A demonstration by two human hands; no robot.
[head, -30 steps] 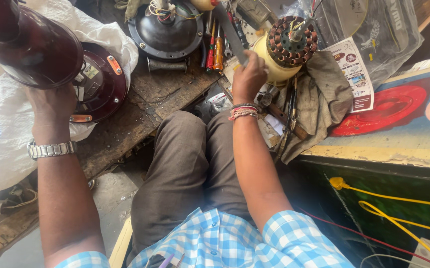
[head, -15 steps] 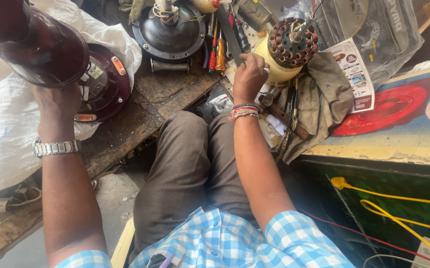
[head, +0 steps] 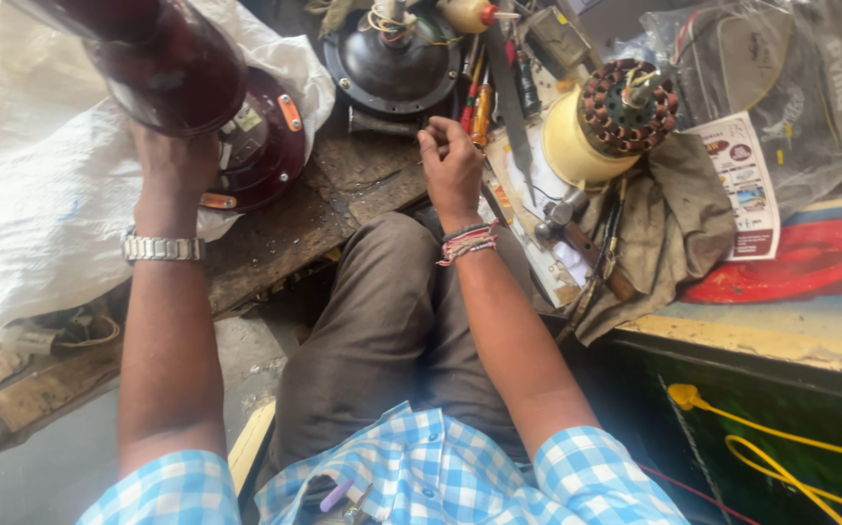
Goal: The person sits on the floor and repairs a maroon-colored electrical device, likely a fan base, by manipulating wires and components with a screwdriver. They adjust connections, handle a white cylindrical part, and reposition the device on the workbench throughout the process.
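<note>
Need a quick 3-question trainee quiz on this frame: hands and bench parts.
1. True or false: the left hand grips the dark maroon glossy motor housing.
2. Which is the right hand nearest: (a) the orange-handled screwdrivers, (b) the red round disc, (c) the yellow cable?
3. What sits on top of the cream round plastic base?

Key: 1 true. 2 a. 3 the copper-wound stator.
</note>
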